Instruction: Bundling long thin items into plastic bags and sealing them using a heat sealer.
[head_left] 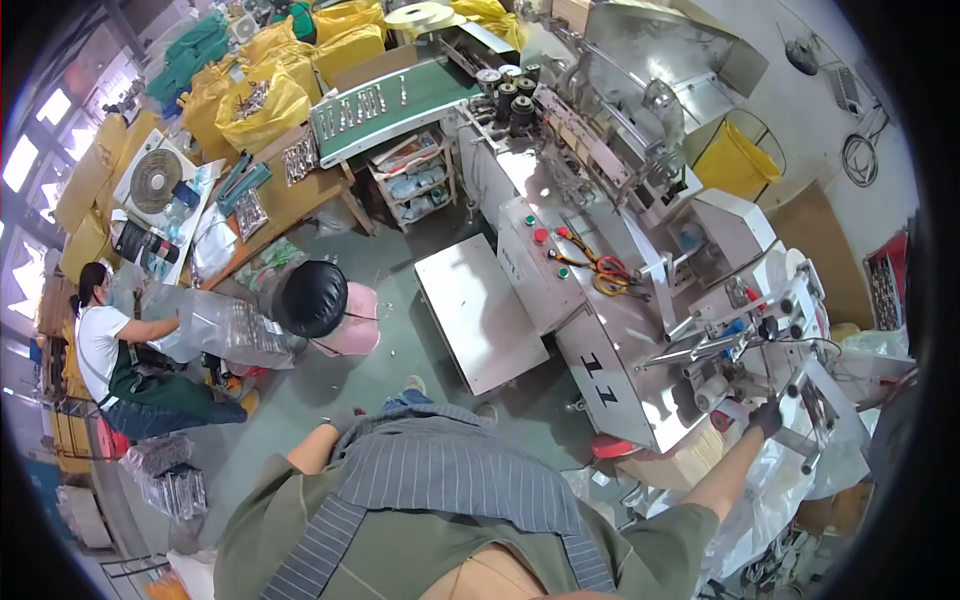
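My right hand [766, 417], in a dark glove, reaches out to the right and touches the roller end of a large metal packing machine [625, 365]. Its fingers look curled in beside a metal plate and rollers [797, 390]; what they grip is too small to make out. Close by are a red-rimmed roll [721, 420] and clear plastic film [765, 485]. My left hand [347, 418], gloved too, hangs low by my waist, partly behind my apron, its fingers not readable. Scissors [612, 276] and pliers with orange-red grips [573, 240] lie on the machine top.
A white metal box [480, 312] stands before the machine. Cutlery lies in a row on a green conveyor [400, 105]. A black-cushioned stool [314, 299] and pink bin [355, 325] stand left, near a seated co-worker [125, 350] handling plastic-wrapped packs. Yellow sacks [265, 95] fill the back.
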